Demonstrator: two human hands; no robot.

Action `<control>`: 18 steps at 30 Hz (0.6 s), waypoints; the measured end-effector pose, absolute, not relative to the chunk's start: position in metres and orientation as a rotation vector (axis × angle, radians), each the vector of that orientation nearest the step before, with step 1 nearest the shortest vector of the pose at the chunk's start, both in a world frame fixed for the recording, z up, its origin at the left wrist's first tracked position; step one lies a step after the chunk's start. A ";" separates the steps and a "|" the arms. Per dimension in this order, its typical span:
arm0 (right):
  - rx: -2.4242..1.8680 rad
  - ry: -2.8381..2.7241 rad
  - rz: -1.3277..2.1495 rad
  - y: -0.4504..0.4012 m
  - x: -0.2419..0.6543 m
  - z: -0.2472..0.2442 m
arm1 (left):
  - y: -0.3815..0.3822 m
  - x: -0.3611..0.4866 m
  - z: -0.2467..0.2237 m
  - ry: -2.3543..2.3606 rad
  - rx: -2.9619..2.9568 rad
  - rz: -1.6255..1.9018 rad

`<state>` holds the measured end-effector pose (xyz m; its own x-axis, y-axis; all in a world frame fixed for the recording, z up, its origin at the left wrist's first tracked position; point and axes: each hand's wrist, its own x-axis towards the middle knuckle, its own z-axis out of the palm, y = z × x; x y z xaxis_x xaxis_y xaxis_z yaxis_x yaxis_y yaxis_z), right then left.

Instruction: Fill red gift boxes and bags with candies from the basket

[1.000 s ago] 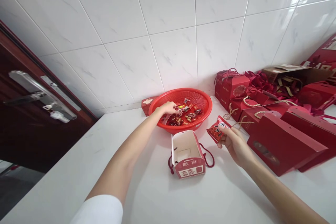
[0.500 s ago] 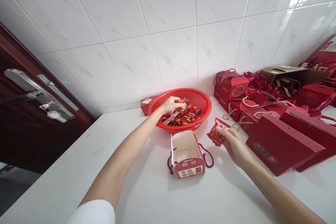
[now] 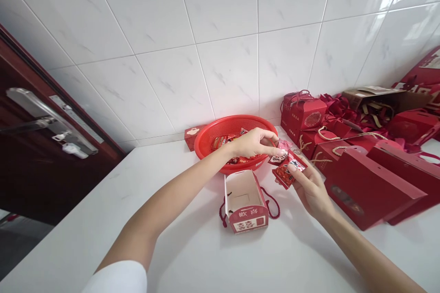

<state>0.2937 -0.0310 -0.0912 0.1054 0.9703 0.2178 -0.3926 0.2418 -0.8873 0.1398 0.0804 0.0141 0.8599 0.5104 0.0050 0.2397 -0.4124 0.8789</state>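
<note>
White tabletop (image 3: 192, 261), red plastic basket (image 3: 237, 121), open red-and-white box (image 3: 249, 225), clustered red boxes (image 3: 304, 116)

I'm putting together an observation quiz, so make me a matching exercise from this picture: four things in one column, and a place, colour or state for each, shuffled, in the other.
Column one
1. Right hand
2. Plastic colander
3. Gift box between the forearms
4. Door handle

Column two
A. Silver-coloured, at the far left
B. Gripping a red snack packet
C. Top open, showing a pale inside
D. Bright red, with wrapped sweets in it

Right pairs: 1-B, 2-D, 3-C, 4-A
</note>
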 end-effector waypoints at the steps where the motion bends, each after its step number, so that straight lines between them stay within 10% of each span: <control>1: -0.758 -0.990 1.179 -0.031 0.294 -0.091 | 0.080 0.139 0.016 0.548 2.006 0.311; 18: -0.855 -0.872 1.216 -0.031 0.300 -0.084 | 0.157 0.078 0.004 1.343 2.397 0.003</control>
<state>0.3003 -0.0311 -0.0841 0.1314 0.9866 0.0967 -0.4082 0.1427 -0.9017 0.0782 0.1573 0.0036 0.5407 0.8205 -0.1855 0.8196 -0.4642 0.3359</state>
